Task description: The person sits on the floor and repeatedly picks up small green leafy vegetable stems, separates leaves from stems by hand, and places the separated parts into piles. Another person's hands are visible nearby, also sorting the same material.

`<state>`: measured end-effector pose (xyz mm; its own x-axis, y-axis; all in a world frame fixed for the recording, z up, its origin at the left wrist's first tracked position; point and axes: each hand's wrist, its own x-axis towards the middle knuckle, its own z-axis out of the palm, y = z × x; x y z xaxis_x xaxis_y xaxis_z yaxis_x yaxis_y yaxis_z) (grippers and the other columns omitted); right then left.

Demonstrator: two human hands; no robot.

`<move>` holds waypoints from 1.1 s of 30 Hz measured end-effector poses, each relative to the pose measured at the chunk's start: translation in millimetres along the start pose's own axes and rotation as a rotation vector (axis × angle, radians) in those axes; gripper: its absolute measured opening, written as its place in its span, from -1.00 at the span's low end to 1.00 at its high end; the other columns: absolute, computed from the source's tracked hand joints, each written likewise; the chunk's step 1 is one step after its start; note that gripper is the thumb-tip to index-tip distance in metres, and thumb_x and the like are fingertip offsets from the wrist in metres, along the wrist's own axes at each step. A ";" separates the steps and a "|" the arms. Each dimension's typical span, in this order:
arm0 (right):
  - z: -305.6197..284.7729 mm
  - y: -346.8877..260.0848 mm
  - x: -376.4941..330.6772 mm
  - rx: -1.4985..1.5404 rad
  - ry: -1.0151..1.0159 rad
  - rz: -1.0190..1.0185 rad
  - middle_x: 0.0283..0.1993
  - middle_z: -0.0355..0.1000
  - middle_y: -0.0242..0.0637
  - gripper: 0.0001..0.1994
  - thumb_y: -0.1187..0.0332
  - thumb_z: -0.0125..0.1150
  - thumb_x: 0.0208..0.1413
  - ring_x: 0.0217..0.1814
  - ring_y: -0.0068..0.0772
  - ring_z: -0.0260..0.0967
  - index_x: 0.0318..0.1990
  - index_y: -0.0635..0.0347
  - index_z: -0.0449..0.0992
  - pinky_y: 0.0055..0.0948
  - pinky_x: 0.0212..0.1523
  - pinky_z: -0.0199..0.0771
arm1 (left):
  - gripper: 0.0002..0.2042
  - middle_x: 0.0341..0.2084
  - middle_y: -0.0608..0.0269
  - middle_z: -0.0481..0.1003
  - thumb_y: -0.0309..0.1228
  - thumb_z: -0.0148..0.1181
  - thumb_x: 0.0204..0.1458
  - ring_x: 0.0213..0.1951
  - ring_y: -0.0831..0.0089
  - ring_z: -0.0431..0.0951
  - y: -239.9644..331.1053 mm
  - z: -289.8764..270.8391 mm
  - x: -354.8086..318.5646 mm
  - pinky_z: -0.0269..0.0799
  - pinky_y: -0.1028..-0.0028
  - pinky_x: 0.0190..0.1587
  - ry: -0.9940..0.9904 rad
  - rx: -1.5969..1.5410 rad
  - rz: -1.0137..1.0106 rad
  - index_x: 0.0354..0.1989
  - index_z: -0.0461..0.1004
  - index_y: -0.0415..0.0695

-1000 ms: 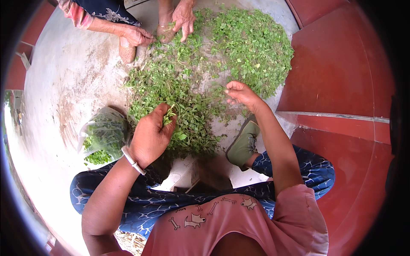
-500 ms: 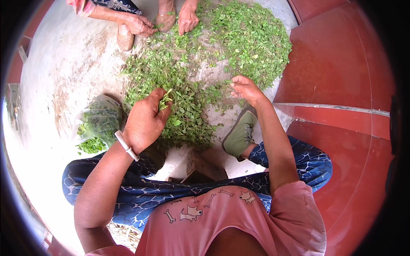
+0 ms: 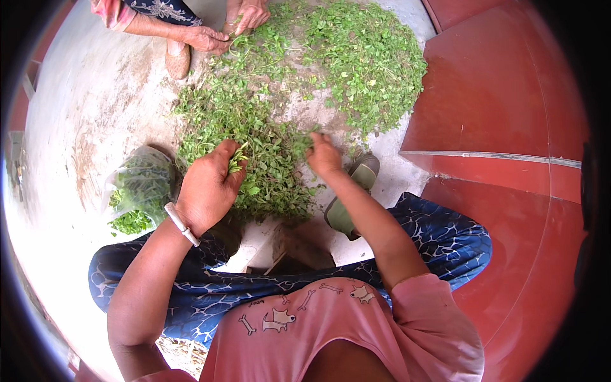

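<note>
My left hand [image 3: 207, 188] is closed around a small sprig of leafy greens [image 3: 238, 155], pinched between thumb and fingers just above the near heap of greens [image 3: 254, 149] spread on the concrete floor [image 3: 95, 95]. A pale bracelet [image 3: 181, 224] sits on that wrist. My right hand [image 3: 323, 155] rests low on the same heap with its fingers curled down into the leaves — whether it grips a stem I cannot tell. To my left, just beside the heap, lies a clear plastic bag [image 3: 137, 191], rounded and crumpled, stuffed with more greens. A second, looser pile of leaves [image 3: 369, 54] lies farther off, against the red step [image 3: 503, 95]. My green shoe [image 3: 353, 191] sits under my right forearm. Across the heap, another person's hands [image 3: 245, 14] work at the greens too — beside their tan shoe [image 3: 177, 58].
</note>
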<state>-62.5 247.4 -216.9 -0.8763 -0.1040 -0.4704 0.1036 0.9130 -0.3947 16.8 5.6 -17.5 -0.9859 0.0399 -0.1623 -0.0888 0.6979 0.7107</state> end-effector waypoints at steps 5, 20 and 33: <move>11.4 -58.2 -25.1 0.341 -0.633 -0.543 -0.03 0.39 -0.15 -0.71 0.25 0.12 0.11 -0.10 -0.19 0.40 -0.02 0.07 0.39 -0.25 0.00 0.36 | -0.78 -0.52 -0.16 0.45 -0.45 0.12 -0.02 -0.42 -0.10 0.47 -1.9 2.6 -1.3 0.38 0.15 -0.38 -0.009 0.043 0.017 -0.20 0.33 -0.21; -119.6 22.9 92.4 -0.305 0.150 0.206 0.31 -0.06 0.10 -0.12 0.04 0.26 -0.10 0.06 0.06 0.34 0.34 -0.13 -0.16 -0.16 -0.01 0.39 | -0.76 -0.50 -0.10 0.44 -0.54 0.13 -0.07 -0.45 -0.04 0.47 3.7 5.1 -12.6 0.39 0.24 -0.41 -0.107 0.107 0.002 -0.20 0.34 -0.19; -111.2 54.3 91.5 -0.465 0.101 -0.049 -0.20 0.45 -0.04 -0.60 0.43 0.09 -0.07 -0.21 -0.10 0.48 0.01 0.11 0.35 -0.19 -0.23 0.47 | -0.77 -0.53 -0.06 0.46 -0.51 0.12 -0.09 -0.44 -0.03 0.49 17.5 8.5 -0.3 0.40 0.18 -0.38 -0.132 0.172 0.074 -0.20 0.36 -0.14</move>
<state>-189.4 331.4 -193.6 -0.9187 -0.1330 -0.3718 -0.1401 0.9901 -0.0080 16.8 23.8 -10.8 -0.9607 0.1813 -0.2102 0.0201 0.8007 0.5988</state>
